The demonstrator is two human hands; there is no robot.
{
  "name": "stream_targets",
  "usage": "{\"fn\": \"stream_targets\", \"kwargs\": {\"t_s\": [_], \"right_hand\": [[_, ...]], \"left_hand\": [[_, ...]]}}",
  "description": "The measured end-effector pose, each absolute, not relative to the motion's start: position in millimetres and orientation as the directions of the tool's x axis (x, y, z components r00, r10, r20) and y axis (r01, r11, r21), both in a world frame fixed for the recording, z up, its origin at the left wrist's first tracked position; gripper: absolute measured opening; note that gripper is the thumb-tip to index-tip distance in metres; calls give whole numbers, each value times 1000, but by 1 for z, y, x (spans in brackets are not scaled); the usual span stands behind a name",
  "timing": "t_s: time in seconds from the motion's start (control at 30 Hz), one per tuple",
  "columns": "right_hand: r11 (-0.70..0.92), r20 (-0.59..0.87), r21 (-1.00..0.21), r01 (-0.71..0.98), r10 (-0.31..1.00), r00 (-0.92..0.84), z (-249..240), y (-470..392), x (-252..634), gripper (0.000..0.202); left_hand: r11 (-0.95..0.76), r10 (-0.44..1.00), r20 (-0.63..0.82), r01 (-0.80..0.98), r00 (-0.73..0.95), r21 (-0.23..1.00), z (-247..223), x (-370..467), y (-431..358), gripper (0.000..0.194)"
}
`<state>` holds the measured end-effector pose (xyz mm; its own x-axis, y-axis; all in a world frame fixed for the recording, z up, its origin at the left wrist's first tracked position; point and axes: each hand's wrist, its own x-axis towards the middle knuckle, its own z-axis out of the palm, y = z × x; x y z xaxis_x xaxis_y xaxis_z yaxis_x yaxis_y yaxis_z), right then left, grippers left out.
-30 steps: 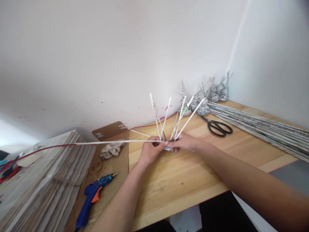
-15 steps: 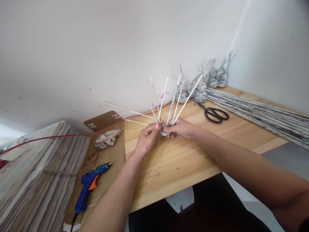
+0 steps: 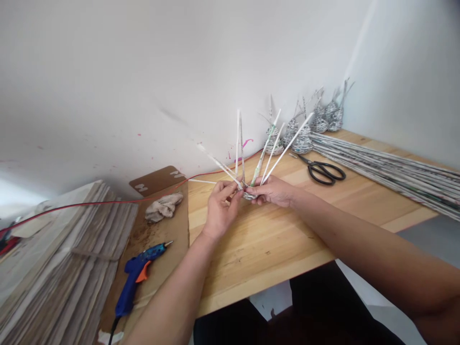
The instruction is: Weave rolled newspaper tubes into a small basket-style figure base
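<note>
Between my two hands, just above the wooden table (image 3: 251,249), is a small woven paper base (image 3: 248,195) with several rolled paper sticks (image 3: 269,143) fanning up and out of it. My left hand (image 3: 223,203) pinches at its left side, fingers on a paper stick (image 3: 219,164) that leans out to the left. Around the right side of the base my right hand (image 3: 271,191) is closed, thumb on the near rim. My fingers cover much of the base.
Finished-looking woven paper pieces (image 3: 302,139) stand along the wall. Black-handled scissors (image 3: 326,171) lie near a bundle of paper sticks (image 3: 388,167). At left are a blue glue gun (image 3: 138,273), a crumpled cloth (image 3: 163,207), cardboard (image 3: 172,268), stacked paper (image 3: 82,258) and a red cable (image 3: 108,203).
The long left-pointing stick has swung upward and its tip is blurred. My left fingers have shifted at the base. The view has moved slightly, while my right hand keeps its hold.
</note>
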<state>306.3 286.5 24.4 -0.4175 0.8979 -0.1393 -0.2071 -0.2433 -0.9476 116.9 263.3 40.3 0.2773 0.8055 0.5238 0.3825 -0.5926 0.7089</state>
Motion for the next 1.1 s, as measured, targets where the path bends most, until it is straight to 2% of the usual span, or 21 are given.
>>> {"fn": "stream_targets", "kwargs": {"t_s": [0.2,0.53,0.73,0.83,0.97,1.03,1.1], "right_hand": [[-244,-151,-952,-183,898,-414,25,286,307,25],[-241,-170,-964,-116,886,-431,25,285,306,34],[-241,-175,-964,-112,895,-411,28,282,305,37],[-210,-160,-975,-77,895,-416,28,281,305,36],[-134,-117,-991,-13,899,-421,27,282,307,35],[-108,-105,-994,17,901,-422,28,283,307,35],[-102,-105,-994,31,899,-426,29,283,308,36]], "left_hand": [[-579,815,510,354,276,734,40,117,262,48],[-403,903,355,190,243,895,41,124,259,81],[-412,894,385,85,228,907,37,123,262,84],[-519,847,457,237,272,821,34,122,263,68],[-672,732,587,504,346,542,36,117,264,33],[-701,689,616,569,382,431,39,114,265,18],[-713,669,622,586,406,385,41,112,267,12]]}}
